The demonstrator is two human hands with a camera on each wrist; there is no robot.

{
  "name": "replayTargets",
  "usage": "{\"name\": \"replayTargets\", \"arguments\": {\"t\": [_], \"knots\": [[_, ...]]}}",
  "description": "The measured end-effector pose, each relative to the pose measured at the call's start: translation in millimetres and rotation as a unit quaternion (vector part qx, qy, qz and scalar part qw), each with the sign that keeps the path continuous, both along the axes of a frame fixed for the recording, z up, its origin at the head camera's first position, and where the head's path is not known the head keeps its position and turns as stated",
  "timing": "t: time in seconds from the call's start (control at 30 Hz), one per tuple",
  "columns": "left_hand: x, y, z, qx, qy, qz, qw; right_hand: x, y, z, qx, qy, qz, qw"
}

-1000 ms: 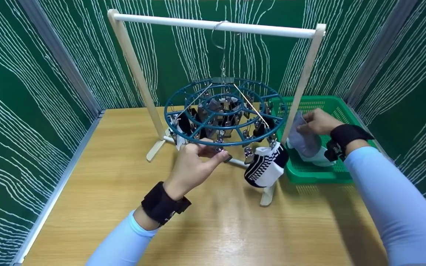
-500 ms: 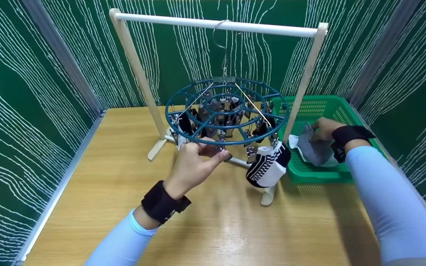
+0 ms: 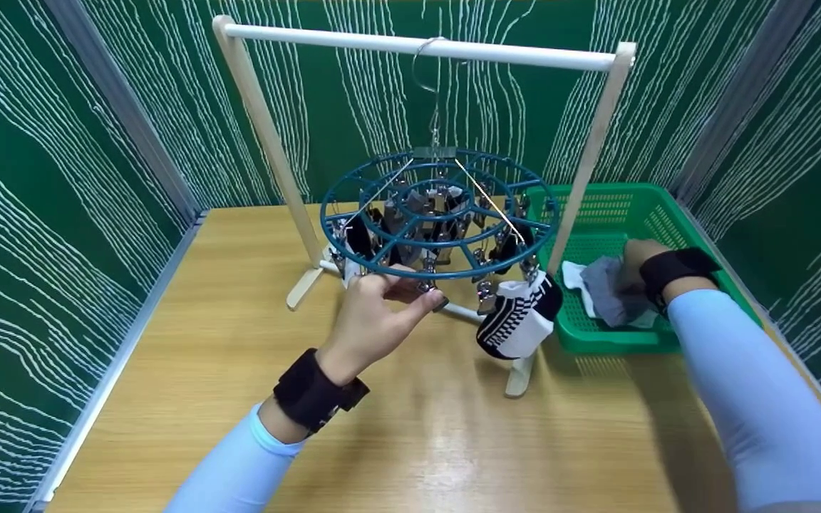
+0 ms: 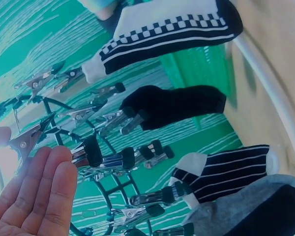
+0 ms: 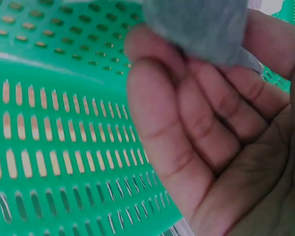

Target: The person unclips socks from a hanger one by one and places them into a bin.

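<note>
My left hand (image 3: 371,317) pinches a metal clip (image 4: 28,140) at the near rim of a round blue hanger (image 3: 400,272), thumb on one side and fingers on the other. Right of that clip hangs a black-and-white checkered sock (image 3: 517,320). A black sock (image 4: 177,105), a striped sock (image 4: 231,169) and a grey sock with a dark end (image 4: 241,206) hang behind. Down in the green basket (image 3: 617,348), my right hand (image 3: 640,262) holds a grey sock (image 3: 608,292) between thumb and fingers; its fingertips are hidden in the head view. White cloth (image 3: 580,285) lies beside this sock.
The hanger hooks onto a white bar (image 3: 353,41) carried by wooden posts (image 3: 589,164). Several clips dangle around its rings. The stand's feet (image 3: 517,377) rest on the wooden table (image 3: 239,442), with green walls (image 3: 40,249) on both sides and behind.
My right hand has moved right and lower into the basket with the grey sock, which now lies bunched beside the white cloth. The left hand stays at the clip.
</note>
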State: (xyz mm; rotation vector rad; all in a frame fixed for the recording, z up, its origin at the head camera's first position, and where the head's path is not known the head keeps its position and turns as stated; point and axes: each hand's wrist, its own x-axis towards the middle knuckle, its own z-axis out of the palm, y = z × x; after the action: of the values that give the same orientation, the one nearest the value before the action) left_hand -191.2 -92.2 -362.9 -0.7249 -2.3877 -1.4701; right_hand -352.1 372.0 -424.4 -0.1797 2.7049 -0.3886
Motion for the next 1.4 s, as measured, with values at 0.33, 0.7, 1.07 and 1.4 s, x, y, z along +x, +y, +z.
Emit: {"name": "replayTargets", "arguments": {"t": [0.33,0.7,1.07,1.4], "knots": [[-1.5,-0.9,-1.1,0.01,-0.01,-0.003,0.9999,2.5,-5.6,35.2,-0.074,0.044,-0.032,0.996],[-2.3,-0.3,-0.5,0.019,-0.012,-0.007,0.9997,41.3,-37.6,71.9,-0.13,0.154,-0.02,0.979],[-2.1,-1.0,-0.3,0.025,0.002,0.001,0.9997,102.2,-82.1,115.4,-0.208,0.287,-0.008,0.935],[-0.9,-3.2,-1.1,-0.007,0.033,0.018,0.9993,149.4,-129.5,135.6,-0.234,0.469,0.182,0.832]]}}
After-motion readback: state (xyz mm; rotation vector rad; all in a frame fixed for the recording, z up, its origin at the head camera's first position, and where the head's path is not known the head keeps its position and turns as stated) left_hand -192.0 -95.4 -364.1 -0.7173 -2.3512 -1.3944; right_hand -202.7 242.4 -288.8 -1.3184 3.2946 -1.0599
